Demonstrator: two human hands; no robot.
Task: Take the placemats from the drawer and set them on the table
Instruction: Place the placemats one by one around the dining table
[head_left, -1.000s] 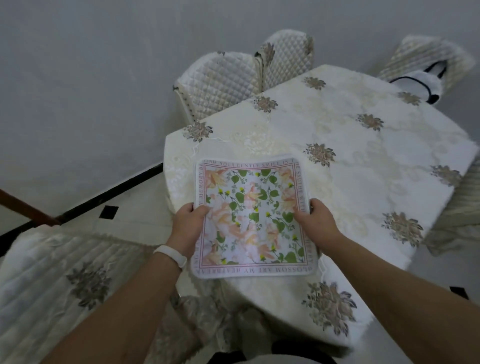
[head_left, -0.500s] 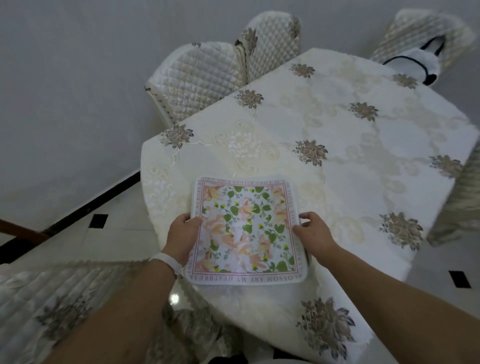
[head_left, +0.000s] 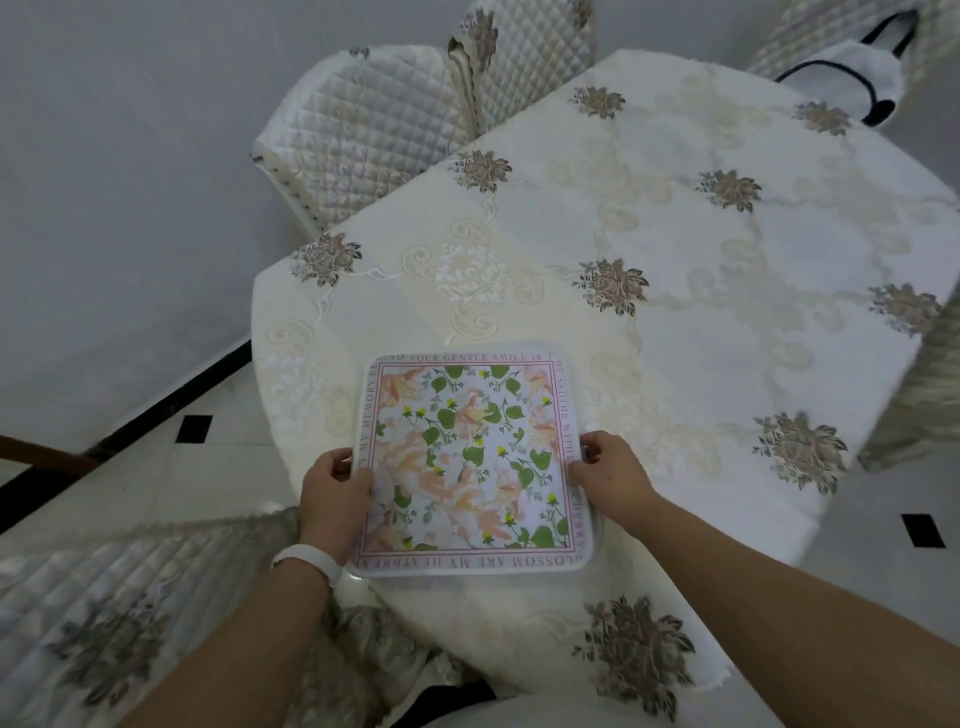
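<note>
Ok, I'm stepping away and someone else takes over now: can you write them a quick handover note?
Left hand grips the left edge of the floral placemat; right hand grips its right edge.
It is over the near edge of the table; whether it rests there is unclear.
Done: one placemat brought to the table.
Left: lay it flat, release, fetch any others; none in view.

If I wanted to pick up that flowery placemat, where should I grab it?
Probably by its left and right edges, one hand coming in from each side. The placemat is thin, flat and wide, so a one-sided grip would likely let it droop. That is how the left hand and right hand hold it here, thumbs on top.
</note>
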